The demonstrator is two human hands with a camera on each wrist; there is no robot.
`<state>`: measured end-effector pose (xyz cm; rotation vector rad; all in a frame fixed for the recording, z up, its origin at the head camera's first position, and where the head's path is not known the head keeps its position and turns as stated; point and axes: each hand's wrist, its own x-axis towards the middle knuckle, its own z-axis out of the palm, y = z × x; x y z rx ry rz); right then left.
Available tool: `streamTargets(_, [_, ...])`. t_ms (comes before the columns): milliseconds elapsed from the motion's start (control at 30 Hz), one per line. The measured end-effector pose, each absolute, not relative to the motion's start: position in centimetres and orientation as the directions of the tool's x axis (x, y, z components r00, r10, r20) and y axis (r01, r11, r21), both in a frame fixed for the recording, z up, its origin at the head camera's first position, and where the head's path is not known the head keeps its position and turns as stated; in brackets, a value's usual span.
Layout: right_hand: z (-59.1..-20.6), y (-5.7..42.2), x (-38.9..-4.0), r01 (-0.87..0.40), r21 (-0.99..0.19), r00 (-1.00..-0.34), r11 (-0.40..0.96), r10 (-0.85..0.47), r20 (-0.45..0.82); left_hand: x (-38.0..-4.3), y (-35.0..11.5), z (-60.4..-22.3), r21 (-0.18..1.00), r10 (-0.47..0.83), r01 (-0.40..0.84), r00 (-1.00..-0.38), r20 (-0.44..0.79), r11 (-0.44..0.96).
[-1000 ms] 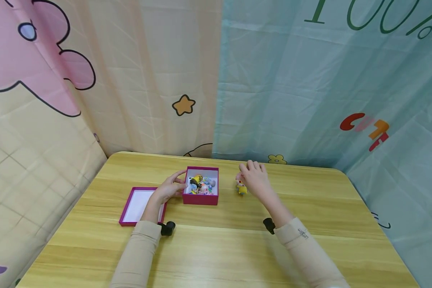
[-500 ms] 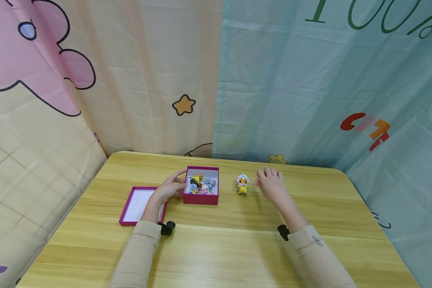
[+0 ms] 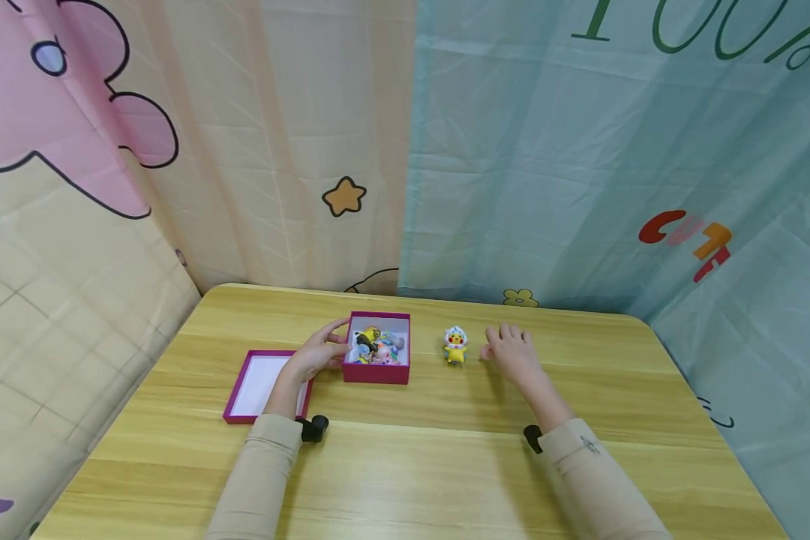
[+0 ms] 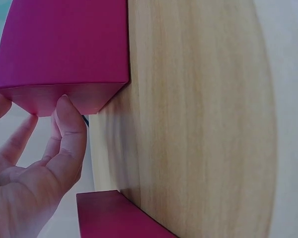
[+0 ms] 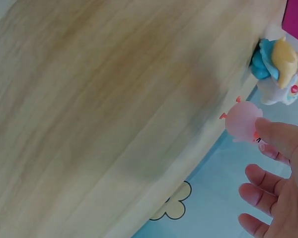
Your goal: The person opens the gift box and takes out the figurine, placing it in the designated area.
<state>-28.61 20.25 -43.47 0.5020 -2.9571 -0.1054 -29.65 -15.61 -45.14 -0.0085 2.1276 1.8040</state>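
In the head view, my left hand (image 3: 319, 351) rests its fingertips against the left side of a magenta box (image 3: 376, 374) holding several small toy figures (image 3: 381, 352). Its thumb presses that side in the left wrist view, the other fingers loosely bent. My right hand (image 3: 515, 355) is over the table, to the right of a standing toy figure (image 3: 455, 346) with a yellow body and white hood. Between thumb and finger it pinches a small pink toy figure (image 5: 242, 120) with a round body and little orange-red feet, which appears above the tabletop in the right wrist view.
The magenta box lid (image 3: 263, 384) lies inside up to the left of the box, partly under my left forearm. The wooden table (image 3: 405, 465) ends at a printed curtain (image 3: 513, 187) behind.
My right hand has left the yellow figure, which now stands uncovered, and has moved right, then slightly down with the pink figure. The left hand and box have stayed put.
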Motion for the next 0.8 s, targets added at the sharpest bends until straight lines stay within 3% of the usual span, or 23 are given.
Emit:
streamTargets(300, [-44.3,20.1,-29.5,-0.297,0.093,-0.953,0.95,-0.301,0.034,-29.0,-15.4,-44.0,0.954,0.234,-0.237,-0.932,-0.276,0.181])
streamTargets(800, [-44.6,19.9,-30.1,-0.253,0.028,-0.967,0.967,-0.252,-0.049,-29.6,-15.5,-45.3,0.958,0.23,-0.232,-0.936,-0.267,0.167])
